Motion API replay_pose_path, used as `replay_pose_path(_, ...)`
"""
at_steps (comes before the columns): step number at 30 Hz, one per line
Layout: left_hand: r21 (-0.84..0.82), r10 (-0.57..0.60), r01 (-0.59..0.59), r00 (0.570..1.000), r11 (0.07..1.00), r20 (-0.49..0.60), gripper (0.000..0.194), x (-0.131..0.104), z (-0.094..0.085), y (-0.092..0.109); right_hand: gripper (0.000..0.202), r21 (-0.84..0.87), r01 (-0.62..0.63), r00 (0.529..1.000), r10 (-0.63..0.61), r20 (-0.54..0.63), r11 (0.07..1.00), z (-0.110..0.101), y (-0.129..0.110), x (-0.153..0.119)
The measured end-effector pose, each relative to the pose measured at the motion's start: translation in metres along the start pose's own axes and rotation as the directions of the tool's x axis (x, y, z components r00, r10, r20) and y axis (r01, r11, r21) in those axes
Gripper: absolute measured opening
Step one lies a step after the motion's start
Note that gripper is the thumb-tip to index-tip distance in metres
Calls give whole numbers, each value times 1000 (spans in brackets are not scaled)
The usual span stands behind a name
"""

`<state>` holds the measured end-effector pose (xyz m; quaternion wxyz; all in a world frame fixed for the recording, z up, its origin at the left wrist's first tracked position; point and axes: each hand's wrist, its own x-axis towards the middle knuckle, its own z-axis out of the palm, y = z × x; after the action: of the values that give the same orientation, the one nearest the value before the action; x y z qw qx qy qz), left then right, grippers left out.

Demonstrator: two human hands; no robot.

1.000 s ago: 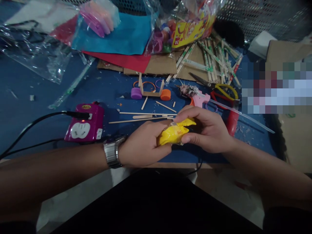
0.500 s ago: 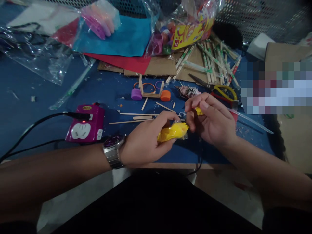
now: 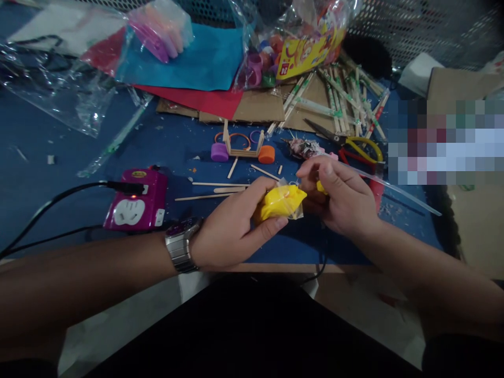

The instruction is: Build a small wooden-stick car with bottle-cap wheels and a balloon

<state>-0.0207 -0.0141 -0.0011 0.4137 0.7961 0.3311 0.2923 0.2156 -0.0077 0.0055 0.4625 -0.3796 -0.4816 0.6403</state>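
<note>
My left hand [image 3: 226, 226], with a metal-band watch at the wrist, is closed round a lump of yellow modelling clay [image 3: 279, 202] in a clear plastic wrapper. The clay bulges out at the wrapper's right end. Just to the right, my right hand [image 3: 350, 202] is curled, a small piece of yellow clay [image 3: 321, 187] pinched in its fingers and mostly hidden by them. The two hands are close together above the table's front part. Behind them stands a small stick frame [image 3: 244, 153] with a purple cap [image 3: 219, 153] and an orange cap [image 3: 266, 154] at its ends.
Thin wooden sticks [image 3: 212, 198] lie beyond my left hand. A magenta power box [image 3: 136, 202] with black cables stands at left. Yellow-handled scissors [image 3: 364, 148], wrapped chopsticks [image 3: 346, 100], cardboard [image 3: 252, 107], coloured sheets [image 3: 197, 63] and a bag of plastic caps [image 3: 271, 58] fill the back.
My left hand has turned slightly and raised the wrapped clay a little, with its thumb now along the lower side. My right fingers cover more of the small yellow piece.
</note>
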Motion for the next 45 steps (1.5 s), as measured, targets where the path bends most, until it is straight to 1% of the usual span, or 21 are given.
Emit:
replay_pose_path(3, -14, 15, -15, 1000, 1000, 1, 26, 2, -1, 3, 25, -34, 25, 1000, -25, -11, 999, -3, 7, 2)
replay_pose_path(6, -5, 25, -25, 1000, 1000, -13, 28, 3, -2, 5, 29, -84, 71, 997, -73, -20, 994, -5, 13, 5)
replay_pose_path(8, -3, 11, -11, 1000, 1000, -19, 28, 2, -2, 5, 31, -63, 91, 995, -93, -22, 994, -5, 13, 6)
replay_pose_path(9, -16, -4, 4, 1000, 1000, -14, 28, 2, -2, 5, 35, -35, 92, 996, -93, -17, 995, -5, 11, 6)
replay_pose_path(12, -116, -55, 56, 998, 992, 6, 33, 1, -1, 4, 55, 34, 64, 998, -64, 15, 997, -4, 5, 6)
replay_pose_path(14, -190, -77, 78, 997, 979, 13, 34, 1, 0, 2, 61, 51, 38, 999, -40, 37, 998, -3, 1, 5)
replay_pose_path(16, -245, -88, 89, 996, 965, 17, 37, 1, 2, 0, 58, 74, 40, 998, -43, 36, 996, -2, 1, 6)
replay_pose_path(17, -267, -88, 90, 996, 960, 20, 40, 1, 3, -1, 54, 85, 40, 999, -43, 28, 996, -2, 1, 6)
replay_pose_path(20, -296, -81, 89, 996, 951, 40, 53, 1, 4, -3, 32, 72, 47, 999, -46, -14, 996, -1, 5, 7)
replay_pose_path(22, -255, -72, 83, 996, 963, 52, 61, 0, 5, -4, 27, 38, 64, 998, -63, -20, 997, -1, 7, 7)
replay_pose_path(25, -111, -37, 45, 997, 993, 74, 69, -1, 5, -6, 27, 9, 57, 998, -57, 26, 998, -2, 7, 5)
replay_pose_path(27, -10, 4, -3, 993, 1000, 118, 63, -2, 5, -6, 24, -21, 32, 998, -31, 55, 999, -3, 5, 3)
replay_pose_path(29, 41, 47, -54, 986, 998, 157, 55, -3, 5, -6, 25, -29, 52, 996, -50, 68, 998, -4, 4, 1)
replay_pose_path(31, 51, 81, -90, 984, 995, 157, 53, -4, 5, -6, 33, 12, 96, 992, -96, 77, 995, -4, 2, 0)
replay_pose_path(33, 54, 87, -95, 987, 994, 138, 54, -4, 5, -6, 40, 70, 99, 991, -105, 86, 993, -4, 0, 0)
replay_pose_path(35, 68, 79, -87, 991, 994, 109, 56, -4, 5, -7, 42, 102, 83, 993, -90, 70, 991, -3, -1, 2)
replay_pose_path(37, 87, 69, -77, 994, 993, 89, 59, -4, 6, -7, 38, 111, 92, 996, -94, 13, 990, -1, -1, 4)
replay_pose_path(39, 112, 55, -63, 995, 992, 77, 60, -3, 7, -7, 32, 93, 113, 992, -108, -59, 989, 0, 0, 6)
replay_pose_path(41, 134, 34, -44, 996, 990, 80, 60, -2, 7, -6, 32, 37, 111, 988, -106, -108, 993, 1, 3, 7)
replay_pose_path(43, 157, 9, -21, 997, 987, 82, 58, -1, 7, -6, 31, -25, 94, 989, -96, -109, 995, 0, 5, 7)
replay_pose_path(45, 187, 8, -23, 996, 982, 84, 56, -1, 7, -5, 25, -57, 97, 992, -101, -75, 994, -2, 6, 5)
